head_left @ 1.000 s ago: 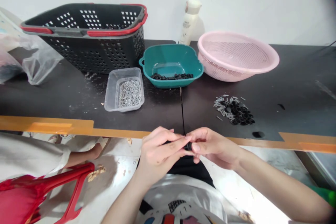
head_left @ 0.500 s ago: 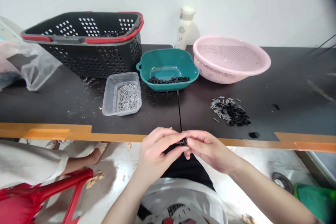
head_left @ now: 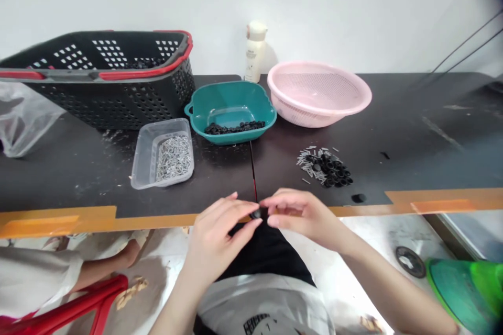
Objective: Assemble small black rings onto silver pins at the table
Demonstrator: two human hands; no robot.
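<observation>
My left hand point(head_left: 220, 235) and my right hand point(head_left: 302, 214) meet at the table's front edge, fingertips pinched together on one small black part point(head_left: 257, 214). Beyond them on the black table point(head_left: 412, 136) lies a loose pile of black parts and short metal pins point(head_left: 326, 166). A clear plastic tub of metal pins point(head_left: 164, 153) sits to the left. A teal bowl point(head_left: 231, 111) behind holds several small black parts.
A black basket with red handles point(head_left: 106, 76) stands at the back left, a pink colander point(head_left: 318, 92) at the back right, a white bottle point(head_left: 254, 51) by the wall. Another person's arm point(head_left: 98, 267) and a red stool point(head_left: 70, 309) are lower left. A green object point(head_left: 463, 288) lies lower right.
The view has swung right and down, so everything on the table sits further left and lower. Both hands stay pinched together on the small black part and have risen slightly toward the table edge.
</observation>
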